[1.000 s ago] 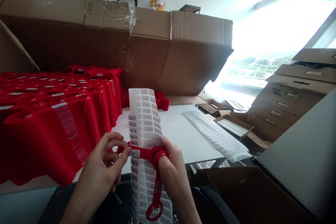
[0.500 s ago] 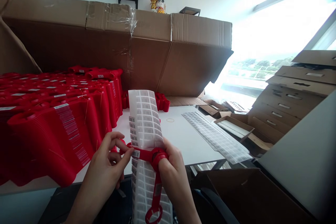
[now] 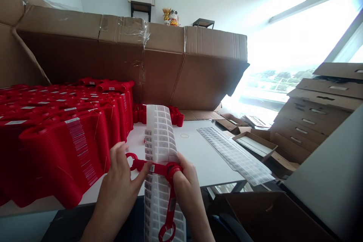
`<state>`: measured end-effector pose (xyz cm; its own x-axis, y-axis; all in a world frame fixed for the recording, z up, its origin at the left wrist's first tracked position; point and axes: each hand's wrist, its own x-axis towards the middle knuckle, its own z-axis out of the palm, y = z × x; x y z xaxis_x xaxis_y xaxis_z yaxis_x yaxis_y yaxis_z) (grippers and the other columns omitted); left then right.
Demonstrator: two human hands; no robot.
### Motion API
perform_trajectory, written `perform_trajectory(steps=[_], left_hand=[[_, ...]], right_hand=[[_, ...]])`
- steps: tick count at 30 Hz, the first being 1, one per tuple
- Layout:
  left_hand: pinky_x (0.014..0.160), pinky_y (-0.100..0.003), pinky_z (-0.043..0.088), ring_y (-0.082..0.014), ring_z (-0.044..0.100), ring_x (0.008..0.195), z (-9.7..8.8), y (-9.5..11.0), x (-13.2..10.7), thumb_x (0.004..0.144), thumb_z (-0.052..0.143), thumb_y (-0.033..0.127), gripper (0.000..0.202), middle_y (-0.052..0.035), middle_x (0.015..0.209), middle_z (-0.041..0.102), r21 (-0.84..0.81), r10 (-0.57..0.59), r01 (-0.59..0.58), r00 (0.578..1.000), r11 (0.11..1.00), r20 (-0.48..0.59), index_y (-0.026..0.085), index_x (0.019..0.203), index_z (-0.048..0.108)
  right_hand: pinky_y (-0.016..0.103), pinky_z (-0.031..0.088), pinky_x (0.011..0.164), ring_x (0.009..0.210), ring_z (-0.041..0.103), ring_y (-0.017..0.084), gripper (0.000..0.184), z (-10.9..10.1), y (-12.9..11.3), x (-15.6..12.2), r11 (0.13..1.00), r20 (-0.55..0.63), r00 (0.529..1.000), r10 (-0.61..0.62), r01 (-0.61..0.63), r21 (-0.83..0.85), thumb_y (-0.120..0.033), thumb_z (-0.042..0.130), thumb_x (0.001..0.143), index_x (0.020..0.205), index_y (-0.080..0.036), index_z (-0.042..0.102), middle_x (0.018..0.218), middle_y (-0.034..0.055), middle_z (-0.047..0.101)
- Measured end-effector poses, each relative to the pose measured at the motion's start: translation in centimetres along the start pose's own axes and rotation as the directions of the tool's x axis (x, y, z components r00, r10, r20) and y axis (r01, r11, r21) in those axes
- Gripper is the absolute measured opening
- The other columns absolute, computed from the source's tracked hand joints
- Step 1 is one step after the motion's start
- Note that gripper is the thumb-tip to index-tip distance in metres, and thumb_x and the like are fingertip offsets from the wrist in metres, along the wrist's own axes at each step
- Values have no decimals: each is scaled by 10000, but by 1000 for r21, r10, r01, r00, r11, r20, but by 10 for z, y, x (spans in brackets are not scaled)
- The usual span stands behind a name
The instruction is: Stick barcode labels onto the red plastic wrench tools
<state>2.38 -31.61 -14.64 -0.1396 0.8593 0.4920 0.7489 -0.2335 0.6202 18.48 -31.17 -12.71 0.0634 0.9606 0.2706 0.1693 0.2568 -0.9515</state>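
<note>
In my right hand (image 3: 187, 187) is a red plastic piece with ring ends (image 3: 161, 169), together with a long curved sheet of barcode stickers (image 3: 161, 132) behind it. One arm of the red piece stretches left to an open ring; another red arm (image 3: 170, 211) hangs down, a label on it and a ring at its lower end. My left hand (image 3: 117, 183) has its thumb pressed beside a small barcode sticker (image 3: 152, 168) on the left arm. Its fingers are raised and apart from the thumb. My right fingers behind the sheet are hidden.
Stacked red pieces (image 3: 93, 140) with barcode labels cover the left of the white table (image 3: 195, 159). More sticker sheets (image 3: 235, 155) lie at the right, near open cardboard boxes (image 3: 255, 141). A large cardboard box flap (image 3: 167, 72) leans over the back. A rubber band (image 3: 184, 136) lies mid-table.
My left thumb and forefinger have gone from pinched close at the sticker to spread, the thumb now lying on the red arm. The view has tilted up slightly.
</note>
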Motion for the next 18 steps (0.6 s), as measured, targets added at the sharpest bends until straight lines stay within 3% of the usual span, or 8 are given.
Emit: perform_trajectory(steps=[4,10,15,18], left_hand=[[879,-547,574,-411,572,1266,9,2,-1,940,471,708,656,-189,1426,475,-112,-13,17,999,994,34,196,1338,372],[1045,-560,458,-400,537,1315,-4,4,2,963,462,667,633,-220,1402,513,-223,-70,124,970,967,234,180,1350,347],[1021,-513,455,-361,604,1228,-15,6,5,998,410,632,563,-184,1326,605,-314,-118,215,946,925,302,217,1373,350],[899,-439,503,-342,656,1087,-19,4,9,970,450,661,467,-120,1202,668,-311,-131,230,943,922,307,259,1185,550]], right_hand=[[289,354,554,640,479,177,105,5,2,-2,998,-13,999,-50,50,22,-192,415,689,728,-221,508,658,-12,556],[287,345,561,630,454,173,97,1,-1,1,999,-9,999,-36,36,14,-190,417,670,704,-222,502,647,-10,551],[289,369,574,638,492,185,144,-8,-2,6,998,-6,1000,18,-18,59,-209,429,645,708,-210,558,656,1,586],[290,378,571,624,491,177,201,-14,0,9,994,-27,999,27,-24,108,-211,442,635,729,-196,619,671,8,621]])
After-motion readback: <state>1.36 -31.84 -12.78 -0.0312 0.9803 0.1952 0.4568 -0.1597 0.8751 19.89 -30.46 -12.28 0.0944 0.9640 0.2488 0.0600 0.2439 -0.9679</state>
